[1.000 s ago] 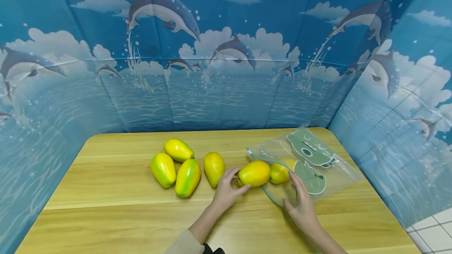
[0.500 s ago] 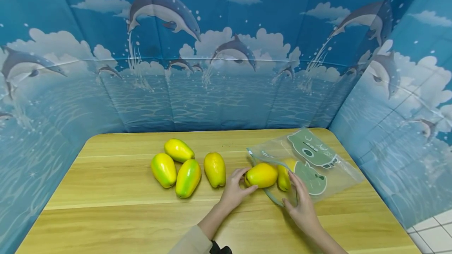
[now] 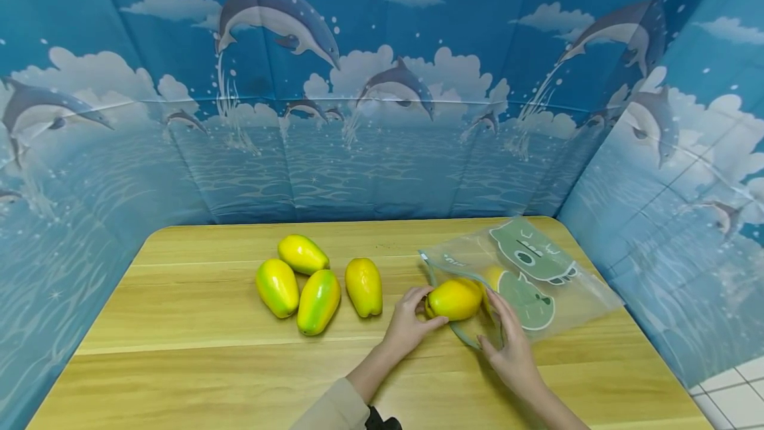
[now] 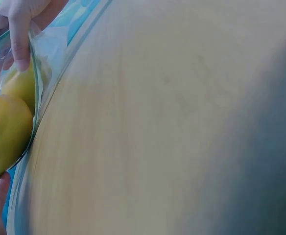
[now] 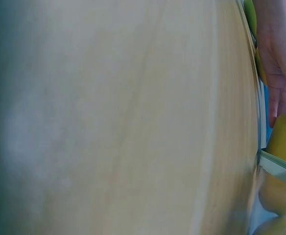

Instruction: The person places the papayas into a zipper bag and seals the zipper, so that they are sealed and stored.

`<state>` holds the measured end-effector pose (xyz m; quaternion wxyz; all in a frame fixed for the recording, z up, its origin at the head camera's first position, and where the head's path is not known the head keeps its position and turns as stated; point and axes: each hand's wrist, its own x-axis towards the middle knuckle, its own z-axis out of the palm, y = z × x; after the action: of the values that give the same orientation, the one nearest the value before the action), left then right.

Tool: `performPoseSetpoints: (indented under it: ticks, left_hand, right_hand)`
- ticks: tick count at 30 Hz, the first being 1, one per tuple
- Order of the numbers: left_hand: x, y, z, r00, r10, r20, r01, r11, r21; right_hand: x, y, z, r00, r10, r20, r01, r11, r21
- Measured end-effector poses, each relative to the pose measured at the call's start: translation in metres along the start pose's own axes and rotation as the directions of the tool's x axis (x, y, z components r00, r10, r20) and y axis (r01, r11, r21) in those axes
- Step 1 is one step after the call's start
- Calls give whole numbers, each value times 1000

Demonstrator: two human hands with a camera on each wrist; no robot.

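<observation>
Head view is showing the left hand (image 3: 410, 325) gripping a yellow fruit (image 3: 455, 298) between thumb and fingers, and this fruit is sitting partly inside a clear bag (image 3: 526, 300). The right hand (image 3: 512, 347) is touching the bag's rim (image 3: 464, 338) with fingers spread, not clenching. A second fruit (image 3: 494, 276) is lying deeper in the bag, while four loose fruits (image 3: 319, 301) are lying on the table (image 3: 197, 324). I am judging the step as loading the bag; the next move is probably calling for a push further inward before releasing.

Left fingers (image 3: 416, 292) curled, right fingers (image 3: 505, 311) extended
</observation>
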<state>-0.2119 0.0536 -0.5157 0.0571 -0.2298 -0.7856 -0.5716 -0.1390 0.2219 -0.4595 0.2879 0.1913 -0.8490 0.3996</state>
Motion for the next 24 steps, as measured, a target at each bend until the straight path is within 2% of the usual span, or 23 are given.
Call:
performPoseSetpoints:
  ticks: [6, 13, 19, 24]
  left_hand:
    - [2, 3, 4, 999, 23, 33, -24, 1000, 20]
    - [6, 4, 10, 999, 25, 32, -27, 999, 42]
    - [10, 4, 16, 1000, -13, 19, 13, 1000, 11]
    - [12, 5, 21, 998, -61, 10, 61, 997, -49]
  right_hand:
    - [0, 1, 0, 1000, -10, 2, 10, 1000, 13]
    - [0, 2, 0, 1000, -21, 2, 21, 1000, 15]
    - [0, 3, 0, 1000, -30, 4, 30, 999, 18]
    - [1, 3, 0, 999, -32, 7, 32, 999, 18]
